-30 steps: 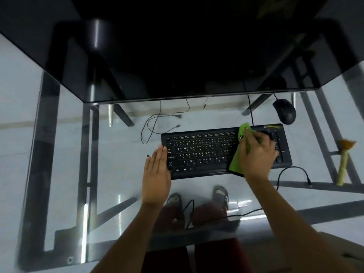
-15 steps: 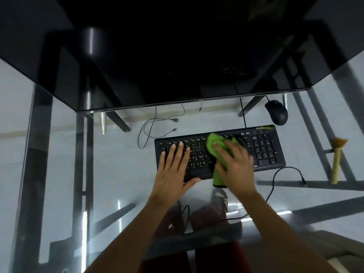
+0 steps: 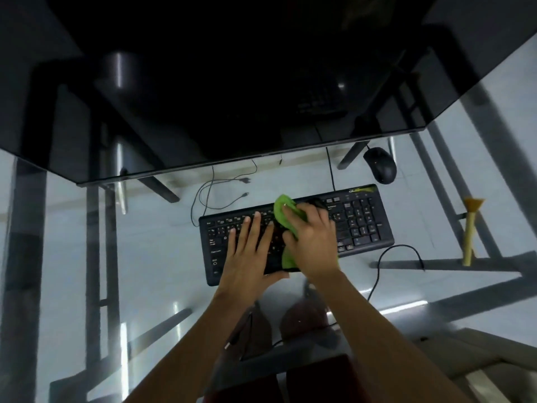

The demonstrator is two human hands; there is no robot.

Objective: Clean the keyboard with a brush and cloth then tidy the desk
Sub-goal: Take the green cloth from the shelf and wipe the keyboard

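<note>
From the head view I look down through a glass desk (image 3: 145, 257) whose dark metal frame shows beneath the pane. A large dark monitor (image 3: 232, 82) fills the top of the view. Just below its edge, loose cables (image 3: 209, 193) trail on the floor under the glass.

Further right, the black keyboard (image 3: 363, 225) lies across the middle of the desk, slightly angled. The left hand (image 3: 250, 251) rests flat on its left half, fingers straight and spread over the keys, thumb at the near edge; I judge it is there to pin the keyboard so it does not slide during wiping. Touching it on the right, the right hand (image 3: 313, 242) presses a green cloth (image 3: 283, 213) onto the central keys, fingers curled over the bunched fabric and gripping it. The cloth runs from the top row down to the near edge.

To the right, past the number pad, a black mouse (image 3: 380, 165) sits near the monitor's corner, and a cable (image 3: 401, 251) loops beside the keyboard. Well apart at far right, the yellow brush (image 3: 469, 231) lies on the glass, bristles away from me, untouched, which suggests the cloth stage is under way.
</note>
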